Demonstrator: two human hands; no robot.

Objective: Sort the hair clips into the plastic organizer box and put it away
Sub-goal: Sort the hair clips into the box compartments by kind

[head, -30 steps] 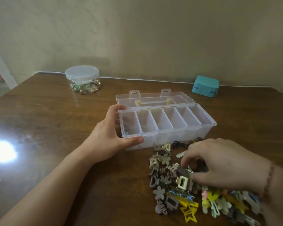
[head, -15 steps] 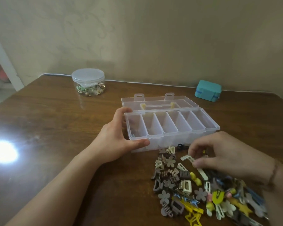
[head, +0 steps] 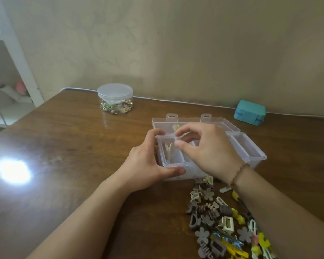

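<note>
The clear plastic organizer box [head: 251, 150] lies open on the brown table, its lid [head: 195, 121] folded back flat behind it. My left hand [head: 146, 165] grips the box's left end, thumb on the front wall and fingers at the back corner. My right hand [head: 208, 152] hovers over the left compartments with thumb and fingers loosely apart; I see nothing held in them. A pale elongated hair clip [head: 168, 151] is in the leftmost compartment, slightly blurred. A heap of several mixed hair clips [head: 223, 221] sits on the table in front of the box, at lower right.
A round clear jar [head: 115, 99] with a lid and small trinkets stands at the back left. A teal case [head: 250, 113] sits at the back right by the wall. A white cable [head: 176, 101] runs along the table's far edge. White shelving [head: 7, 71] stands left of the table.
My right hand lifted a pale clip from the heap and moved it up-left over the box; the clip now lies in the leftmost compartment. My left hand kept its grip on the box.
</note>
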